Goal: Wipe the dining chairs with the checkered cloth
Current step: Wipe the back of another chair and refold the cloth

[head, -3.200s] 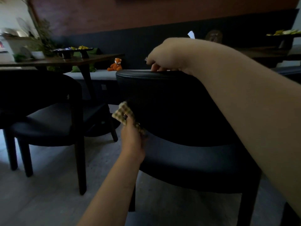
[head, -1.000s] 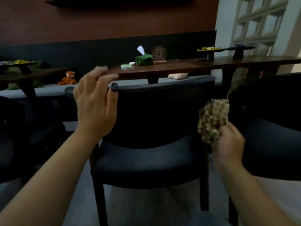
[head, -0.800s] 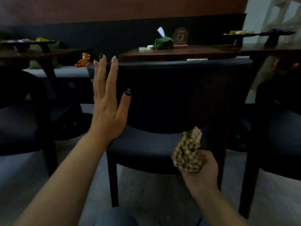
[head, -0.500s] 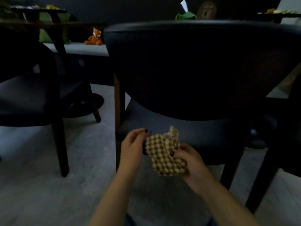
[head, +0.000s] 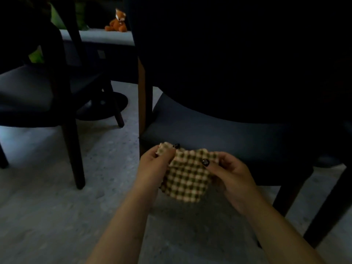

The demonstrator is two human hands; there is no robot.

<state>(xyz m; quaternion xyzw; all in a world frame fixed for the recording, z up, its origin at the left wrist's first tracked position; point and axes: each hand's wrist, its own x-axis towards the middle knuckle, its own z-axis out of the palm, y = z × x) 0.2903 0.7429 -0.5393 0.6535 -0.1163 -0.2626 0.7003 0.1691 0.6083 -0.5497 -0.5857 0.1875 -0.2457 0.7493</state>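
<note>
Both grips clamped on the checkered cloth (head: pixel 187 175), left hand (head: pixel 155 166) & right hand (head: pixel 231 175) at centre frame: refold to a flat pad w/ clean face out, then wipe the dining chair (head: pixel 238 134) seat.

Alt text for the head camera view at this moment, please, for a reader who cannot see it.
Two bare hands, left hand and right hand, hold a brown-and-cream checkered cloth spread between them, in front of a dark upholstered dining chair. A second dark chair stands left; a small orange plush fox sits behind.
</note>
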